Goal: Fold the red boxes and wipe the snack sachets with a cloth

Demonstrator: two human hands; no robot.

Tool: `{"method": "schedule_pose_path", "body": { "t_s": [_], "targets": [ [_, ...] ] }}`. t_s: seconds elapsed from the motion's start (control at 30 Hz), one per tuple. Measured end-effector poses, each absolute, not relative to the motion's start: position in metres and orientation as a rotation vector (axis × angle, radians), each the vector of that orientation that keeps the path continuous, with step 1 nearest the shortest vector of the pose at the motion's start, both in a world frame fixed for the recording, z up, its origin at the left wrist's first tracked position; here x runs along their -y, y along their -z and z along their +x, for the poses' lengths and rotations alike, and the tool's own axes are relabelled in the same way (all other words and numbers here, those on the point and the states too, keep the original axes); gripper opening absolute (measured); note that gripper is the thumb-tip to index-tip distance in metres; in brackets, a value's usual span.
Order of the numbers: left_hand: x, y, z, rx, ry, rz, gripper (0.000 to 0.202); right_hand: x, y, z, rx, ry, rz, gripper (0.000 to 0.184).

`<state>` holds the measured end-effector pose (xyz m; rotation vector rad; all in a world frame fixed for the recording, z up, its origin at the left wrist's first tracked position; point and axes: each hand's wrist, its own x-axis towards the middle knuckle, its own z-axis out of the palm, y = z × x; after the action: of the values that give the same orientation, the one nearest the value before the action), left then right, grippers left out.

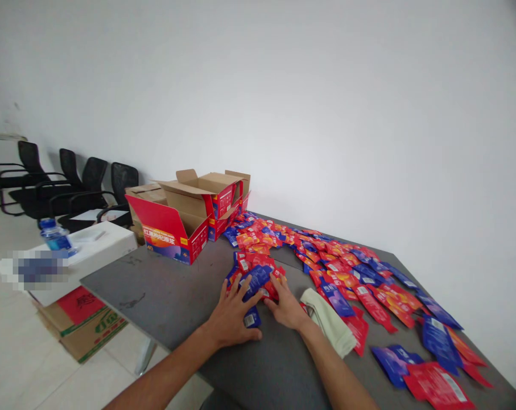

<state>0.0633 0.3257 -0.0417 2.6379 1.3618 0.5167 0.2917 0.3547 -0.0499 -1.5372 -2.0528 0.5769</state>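
In front of me a small heap of red and blue drink pouches lies on the dark table, with a blue pouch (pixel 258 279) on top. My left hand (pixel 230 313) rests on the left side of this heap, its fingers spread over the pouches and its thumb stretched out. From the right, my right hand (pixel 288 304) touches the heap's edge, fingers extended and thumb apart. Neither hand is wrapped round a pouch. Part of another blue pouch (pixel 252 318) sticks out between the hands. Just right of my right hand lies a folded pale cloth (pixel 329 324).
Many loose pouches (pixel 343 265) cover the table's back and right side. An open red carton (pixel 166 236) stands at the left, with more open cartons (pixel 221 196) behind it. Left of the table (pixel 155 302) are a white box (pixel 108 245), a bottle (pixel 57 238) and black chairs (pixel 124 179).
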Motion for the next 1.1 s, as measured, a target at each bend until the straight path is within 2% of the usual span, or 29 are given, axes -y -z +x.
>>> {"method": "schedule_pose_path", "body": {
  "t_s": [0.1,0.2,0.47,0.73,0.9,1.1],
  "targets": [
    [-0.344,0.041,0.063,-1.375,-0.519,2.675,0.090,-0.371,0.056,0.280,2.063,-0.538,-1.613,0.089],
    [-0.365,0.041,0.061,-1.378,-0.549,2.692,0.085,-0.388,0.061,0.272,2.049,-0.492,-1.645,0.093],
    [-0.439,0.039,0.048,-1.355,-0.629,2.761,0.073,-0.445,0.070,0.249,1.910,-0.302,-1.660,0.076],
    [-0.514,0.036,0.042,-1.377,-0.715,2.778,0.036,-0.491,0.066,0.225,1.815,-0.219,-1.761,0.066],
    [-0.549,0.040,0.039,-1.375,-0.749,2.760,0.032,-0.518,0.063,0.214,1.826,-0.225,-1.839,0.063],
    [-0.581,0.051,0.032,-1.405,-0.678,2.866,0.028,-0.542,0.065,0.212,1.889,-0.318,-1.911,0.078]
  ]
}}
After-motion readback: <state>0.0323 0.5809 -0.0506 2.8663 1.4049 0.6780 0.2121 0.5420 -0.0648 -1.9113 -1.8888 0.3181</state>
